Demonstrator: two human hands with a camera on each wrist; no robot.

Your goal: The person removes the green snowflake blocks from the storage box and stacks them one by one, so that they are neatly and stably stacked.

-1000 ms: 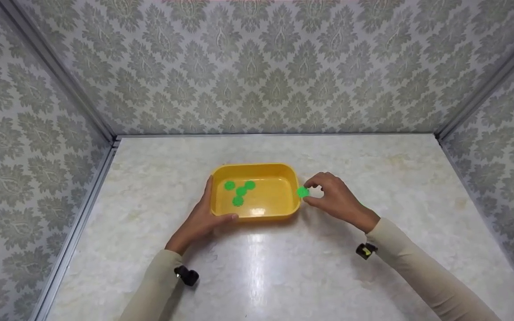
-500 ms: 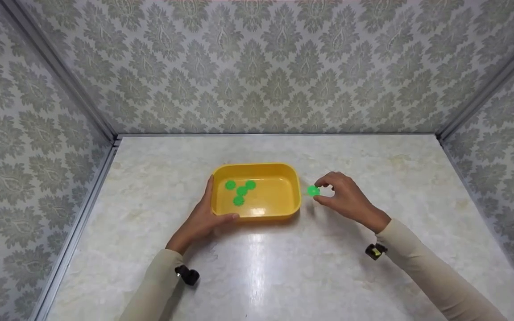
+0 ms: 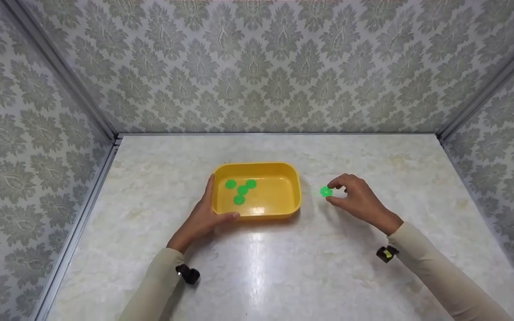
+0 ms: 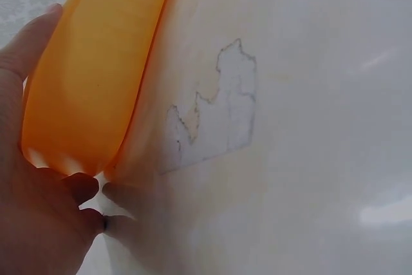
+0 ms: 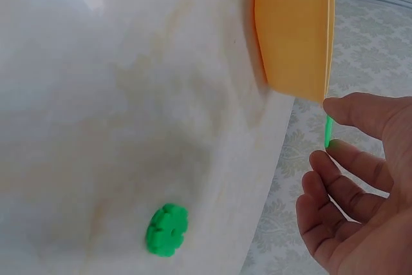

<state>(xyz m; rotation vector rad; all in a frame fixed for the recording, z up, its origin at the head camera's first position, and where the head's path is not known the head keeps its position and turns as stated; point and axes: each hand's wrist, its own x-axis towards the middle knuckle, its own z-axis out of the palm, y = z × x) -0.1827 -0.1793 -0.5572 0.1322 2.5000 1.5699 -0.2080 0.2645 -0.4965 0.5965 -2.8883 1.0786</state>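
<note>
My left hand [image 3: 201,216] grips the left end of a yellow plastic tub [image 3: 275,194], its thumb along the near rim and its other fingers behind the left side. Several green notched discs [image 3: 230,184] lie on the left half of the tub's floor. To the right of the tub, my right hand [image 3: 362,200] pinches one more green notched disc [image 3: 326,191] between thumb and index finger. That disc shows edge-on in the right wrist view. A thick green notched piece [image 5: 167,230], perhaps a stack of discs, lies on the table and is hidden in the head view.
The table [image 3: 257,263] has a pale marbled top with a bright reflection in front of the tub. Patterned wall panels [image 3: 257,67] stand at the back and both sides. Each wrist carries a small black camera [image 3: 188,273].
My right hand has moved to the right, away from the tub's right rim, with the green disc still pinched in it. The left hand and the tub have stayed almost still.
</note>
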